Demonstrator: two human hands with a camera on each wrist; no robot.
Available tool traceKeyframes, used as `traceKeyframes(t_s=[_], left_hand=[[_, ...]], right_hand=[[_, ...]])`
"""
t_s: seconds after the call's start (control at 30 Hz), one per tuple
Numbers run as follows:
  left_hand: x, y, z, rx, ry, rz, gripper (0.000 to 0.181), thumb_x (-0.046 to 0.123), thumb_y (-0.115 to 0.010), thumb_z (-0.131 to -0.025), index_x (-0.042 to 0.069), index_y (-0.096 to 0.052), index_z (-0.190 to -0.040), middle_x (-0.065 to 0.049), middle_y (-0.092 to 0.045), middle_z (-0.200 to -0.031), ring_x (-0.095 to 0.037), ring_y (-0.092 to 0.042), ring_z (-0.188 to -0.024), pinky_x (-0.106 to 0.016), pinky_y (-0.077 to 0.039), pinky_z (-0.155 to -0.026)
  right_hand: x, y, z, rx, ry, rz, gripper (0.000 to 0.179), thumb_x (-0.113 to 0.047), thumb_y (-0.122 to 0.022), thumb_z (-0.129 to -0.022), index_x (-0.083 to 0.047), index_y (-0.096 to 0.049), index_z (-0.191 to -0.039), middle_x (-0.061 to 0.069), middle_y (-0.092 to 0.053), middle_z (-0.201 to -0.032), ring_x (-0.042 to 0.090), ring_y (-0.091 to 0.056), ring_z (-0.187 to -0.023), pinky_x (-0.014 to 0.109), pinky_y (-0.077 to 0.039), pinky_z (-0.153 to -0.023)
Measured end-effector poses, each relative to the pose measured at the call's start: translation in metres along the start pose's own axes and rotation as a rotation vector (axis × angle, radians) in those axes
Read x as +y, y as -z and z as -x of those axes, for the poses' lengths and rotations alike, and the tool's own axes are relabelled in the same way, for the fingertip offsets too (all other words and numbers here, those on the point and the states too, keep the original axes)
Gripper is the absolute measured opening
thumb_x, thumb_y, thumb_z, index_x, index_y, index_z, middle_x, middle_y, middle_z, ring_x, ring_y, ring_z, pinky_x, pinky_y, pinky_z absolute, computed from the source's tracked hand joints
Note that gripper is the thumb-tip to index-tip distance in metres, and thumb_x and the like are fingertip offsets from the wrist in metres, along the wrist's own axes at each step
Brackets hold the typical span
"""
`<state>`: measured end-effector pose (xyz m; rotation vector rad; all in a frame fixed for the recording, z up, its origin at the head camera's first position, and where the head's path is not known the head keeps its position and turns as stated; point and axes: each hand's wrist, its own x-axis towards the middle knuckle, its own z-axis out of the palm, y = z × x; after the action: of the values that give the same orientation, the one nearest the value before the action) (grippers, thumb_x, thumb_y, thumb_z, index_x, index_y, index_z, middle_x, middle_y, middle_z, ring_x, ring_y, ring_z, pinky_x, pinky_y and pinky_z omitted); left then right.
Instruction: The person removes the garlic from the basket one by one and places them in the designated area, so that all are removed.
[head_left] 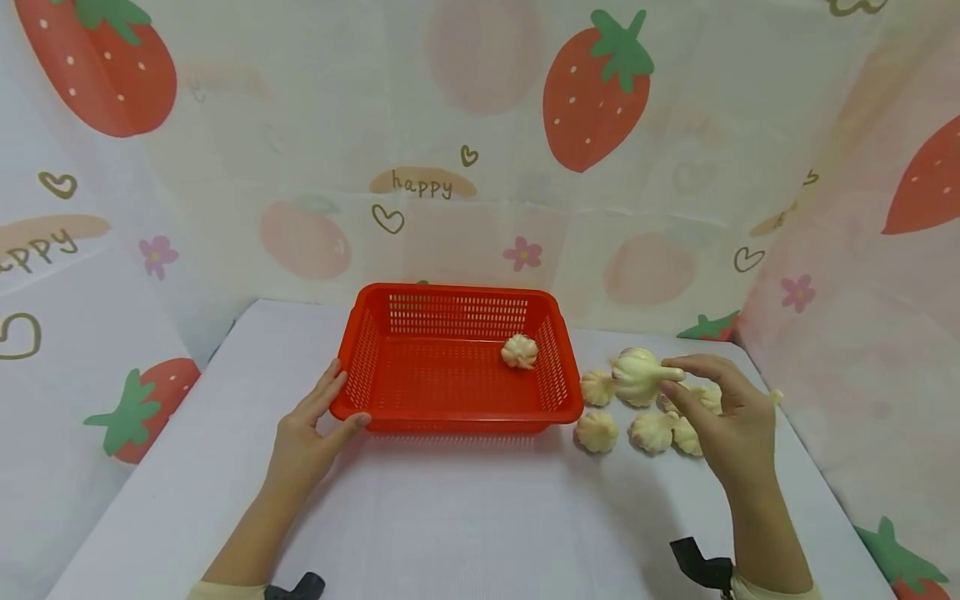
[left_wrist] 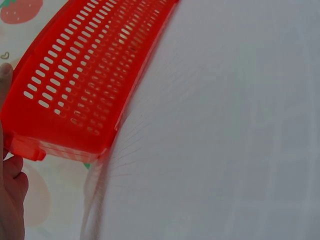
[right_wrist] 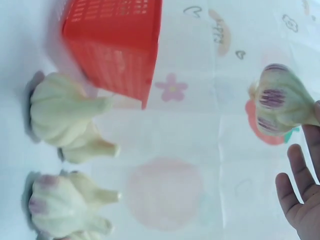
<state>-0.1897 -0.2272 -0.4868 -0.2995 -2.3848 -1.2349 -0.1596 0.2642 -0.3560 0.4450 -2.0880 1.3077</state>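
A red plastic basket (head_left: 450, 423) with slotted walls sits on the table. At its left front corner my left hand (head_left: 307, 442) grips the rim; in the left wrist view, the thumb lies over the basket's edge (left_wrist: 75, 120) and curled fingers show below. My right hand (head_left: 731, 417) pinches a garlic bulb (head_left: 636, 377) by its stem, raised right of the basket. The right wrist view shows purple streaks on this held bulb (right_wrist: 280, 102). Another garlic bulb (head_left: 520, 352) lies inside the basket, toward its right side.
Several garlic bulbs (head_left: 597, 432) lie on the white tabletop (head_left: 480, 517), right of the basket and partly behind my right hand. A strawberry-patterned cloth (head_left: 465, 233) hangs behind the table and along both sides.
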Motion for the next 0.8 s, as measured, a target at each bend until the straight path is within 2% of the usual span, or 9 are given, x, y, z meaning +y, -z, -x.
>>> traceKeyframes(t_s=[0.27,0.6,0.67,0.8], left_hand=[[0.001,0.000,0.000,0.007,-0.016,0.001,0.079,0.028,-0.087,-0.084,0.016,-0.050,-0.152,0.003,-0.044,-0.160,-0.021,-0.043,-0.147,-0.004,-0.032,-0.105],[0.000,-0.001,0.001,0.001,-0.006,-0.012,0.079,0.027,-0.087,-0.084,0.016,-0.050,-0.153,0.003,-0.044,-0.160,-0.020,-0.042,-0.148,-0.003,-0.031,-0.104],[0.000,-0.001,0.001,0.005,-0.011,-0.009,0.079,0.026,-0.087,-0.083,0.015,-0.050,-0.152,0.003,-0.044,-0.160,-0.021,-0.042,-0.148,-0.003,-0.031,-0.105],[-0.001,-0.001,0.000,0.011,-0.022,0.000,0.080,0.024,-0.088,-0.083,0.014,-0.050,-0.152,0.002,-0.045,-0.160,-0.018,-0.042,-0.148,-0.003,-0.031,-0.105]], right_hand=[[0.019,0.029,0.015,0.131,-0.011,0.072,0.032,0.019,-0.078,-0.077,0.011,-0.072,-0.108,0.008,-0.076,-0.105,0.012,-0.066,-0.106,0.023,-0.045,-0.110],[0.036,0.058,0.031,0.252,-0.166,0.218,0.031,0.011,-0.082,-0.079,0.003,-0.076,-0.109,0.003,-0.078,-0.108,0.005,-0.066,-0.106,0.018,-0.044,-0.107],[0.042,0.062,0.033,0.272,-0.210,0.245,0.031,0.009,-0.083,-0.079,0.002,-0.077,-0.109,-0.001,-0.078,-0.108,0.002,-0.065,-0.107,0.018,-0.043,-0.109],[0.056,0.070,0.038,0.317,-0.284,0.287,0.030,0.003,-0.083,-0.083,0.002,-0.076,-0.111,-0.019,-0.074,-0.107,-0.005,-0.063,-0.108,0.024,-0.040,-0.115]])
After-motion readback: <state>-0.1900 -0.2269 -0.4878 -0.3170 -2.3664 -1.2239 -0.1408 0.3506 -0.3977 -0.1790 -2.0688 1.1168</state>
